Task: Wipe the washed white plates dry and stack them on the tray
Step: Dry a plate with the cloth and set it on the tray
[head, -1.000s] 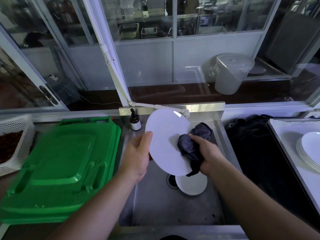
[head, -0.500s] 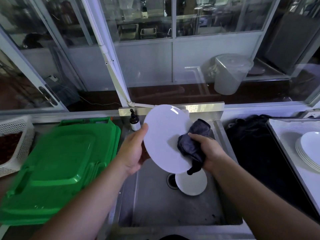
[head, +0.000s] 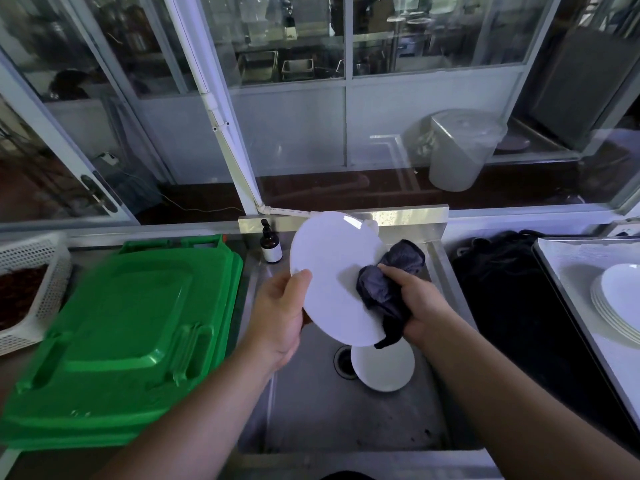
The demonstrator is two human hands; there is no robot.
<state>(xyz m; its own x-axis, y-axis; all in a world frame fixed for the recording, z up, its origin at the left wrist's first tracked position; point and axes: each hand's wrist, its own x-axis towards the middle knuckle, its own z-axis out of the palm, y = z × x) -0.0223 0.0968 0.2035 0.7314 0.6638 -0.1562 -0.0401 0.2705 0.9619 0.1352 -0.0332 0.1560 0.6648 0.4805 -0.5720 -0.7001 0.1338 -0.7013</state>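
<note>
Over the steel sink [head: 311,420] I hold a white plate [head: 332,268] tilted on edge. My left hand [head: 280,313] grips its left rim, thumb on the face. My right hand [head: 419,303] grips a dark grey cloth [head: 388,289] and presses it against the plate's right side. Another white plate [head: 384,370] lies in the sink beside the drain [head: 341,362]. A stack of white plates [head: 620,299] sits on the tray [head: 568,268] at the far right.
A green plastic lid [head: 117,341] covers the counter to the left of the sink, with a white perforated basket [head: 24,296] beyond it. A brown pump bottle [head: 270,242] stands at the sink's back left corner. A black mat [head: 512,306] lies between sink and tray.
My left hand has shifted its hold on the plate's left rim and the plate has turned slightly. The cloth stays pressed against the plate's right side, rubbing over it.
</note>
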